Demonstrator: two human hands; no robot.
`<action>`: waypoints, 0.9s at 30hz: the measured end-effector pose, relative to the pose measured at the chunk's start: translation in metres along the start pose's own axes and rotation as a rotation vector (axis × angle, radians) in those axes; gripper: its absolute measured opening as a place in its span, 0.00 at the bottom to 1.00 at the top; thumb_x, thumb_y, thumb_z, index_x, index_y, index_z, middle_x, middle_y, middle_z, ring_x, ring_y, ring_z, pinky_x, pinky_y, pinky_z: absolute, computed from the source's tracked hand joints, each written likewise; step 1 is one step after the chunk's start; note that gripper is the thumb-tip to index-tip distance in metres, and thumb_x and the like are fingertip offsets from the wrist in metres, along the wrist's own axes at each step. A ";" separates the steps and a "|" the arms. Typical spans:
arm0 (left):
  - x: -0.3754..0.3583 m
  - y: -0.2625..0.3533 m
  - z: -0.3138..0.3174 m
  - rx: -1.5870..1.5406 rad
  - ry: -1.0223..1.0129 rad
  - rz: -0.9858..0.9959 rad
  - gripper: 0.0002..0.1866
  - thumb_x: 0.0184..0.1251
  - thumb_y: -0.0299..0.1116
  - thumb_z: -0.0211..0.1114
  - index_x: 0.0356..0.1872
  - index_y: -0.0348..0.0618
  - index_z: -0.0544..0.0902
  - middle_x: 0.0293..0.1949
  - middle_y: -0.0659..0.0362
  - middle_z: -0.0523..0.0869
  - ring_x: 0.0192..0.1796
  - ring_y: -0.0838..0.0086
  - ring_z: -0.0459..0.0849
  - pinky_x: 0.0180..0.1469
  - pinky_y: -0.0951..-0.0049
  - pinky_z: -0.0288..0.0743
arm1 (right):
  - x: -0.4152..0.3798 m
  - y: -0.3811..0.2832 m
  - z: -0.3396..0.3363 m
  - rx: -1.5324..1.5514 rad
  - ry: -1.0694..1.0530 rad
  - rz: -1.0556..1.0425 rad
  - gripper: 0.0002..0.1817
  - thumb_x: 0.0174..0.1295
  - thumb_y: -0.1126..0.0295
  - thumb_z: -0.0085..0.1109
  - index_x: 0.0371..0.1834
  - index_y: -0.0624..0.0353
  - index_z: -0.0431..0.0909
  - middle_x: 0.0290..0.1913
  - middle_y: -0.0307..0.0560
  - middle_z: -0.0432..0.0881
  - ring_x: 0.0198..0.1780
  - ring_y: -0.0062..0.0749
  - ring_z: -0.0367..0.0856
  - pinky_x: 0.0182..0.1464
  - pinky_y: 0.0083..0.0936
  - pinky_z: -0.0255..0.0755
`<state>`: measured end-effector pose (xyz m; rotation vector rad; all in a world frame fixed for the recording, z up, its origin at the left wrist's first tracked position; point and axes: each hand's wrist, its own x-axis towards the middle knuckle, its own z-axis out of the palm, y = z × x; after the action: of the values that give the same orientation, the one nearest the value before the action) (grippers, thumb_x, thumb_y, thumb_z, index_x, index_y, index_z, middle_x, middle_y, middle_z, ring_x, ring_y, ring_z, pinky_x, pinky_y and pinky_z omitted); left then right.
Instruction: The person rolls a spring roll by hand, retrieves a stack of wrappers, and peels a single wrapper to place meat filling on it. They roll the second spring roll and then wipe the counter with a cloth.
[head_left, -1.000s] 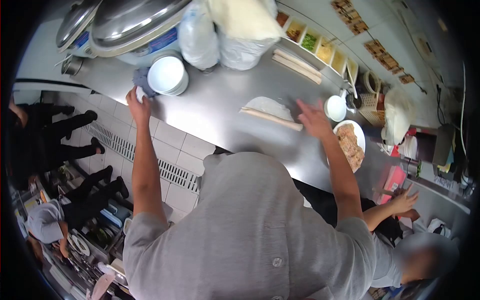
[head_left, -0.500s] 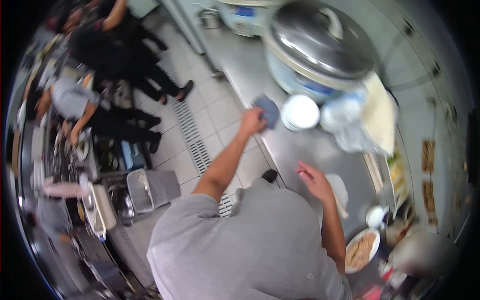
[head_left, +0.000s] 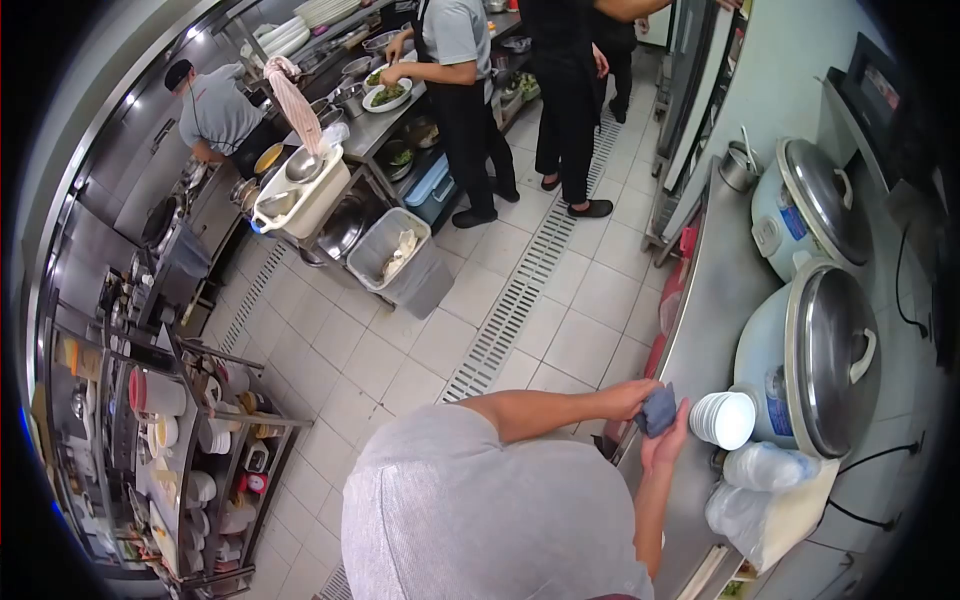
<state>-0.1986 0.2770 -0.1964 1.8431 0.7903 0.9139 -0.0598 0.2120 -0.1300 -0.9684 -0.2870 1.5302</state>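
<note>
- Stainless-steel tabletop (head_left: 700, 325): long, running away along the wall; front edge faces a tiled kitchen floor.
- Cloth (head_left: 658, 411), one, blue-grey, bunched: between the two hands, at the tabletop's front edge; whether it rests on the metal, cannot tell.
- Left hand (head_left: 630, 400): fingers closed on the cloth's side away from the bowls.
- Right hand (head_left: 668, 442): fingers fairly straight along the cloth; whether they grip, cannot tell.
- Stack of bowls (head_left: 722, 420), white: just beside the right hand, farther in from the front edge. Risk, judged: a sideways swing of that hand could topple them.
- Plastic bags (head_left: 768, 468), filled: beside the bowls, toward the back edge.
- Large cooker (head_left: 780, 365), lidded: behind the bowls, along the back edge. Risk, judged: bowls pushed back would strike its side.
- Smaller cooker (head_left: 800, 215), lidded: near the far end.
- Metal pot (head_left: 738, 170): by the far end; handle upright.
- Grey bin (head_left: 400, 265): on the floor, across the drain.
- Co-worker (head_left: 455, 60): farther off, handling a plate of greens (head_left: 388, 95).
</note>
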 end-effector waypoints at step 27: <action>-0.019 0.067 0.023 -0.368 -0.267 -0.507 0.28 0.71 0.49 0.65 0.60 0.36 0.74 0.50 0.53 0.82 0.50 0.71 0.79 0.53 0.69 0.76 | -0.056 0.017 -0.047 -1.037 0.255 -0.559 0.21 0.60 0.80 0.63 0.58 0.64 0.76 0.57 0.49 0.80 0.57 0.36 0.78 0.63 0.31 0.70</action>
<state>-0.1798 0.2256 -0.1480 1.3183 0.8062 0.4387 -0.0433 0.1413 -0.1481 -1.6757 -1.1261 0.6685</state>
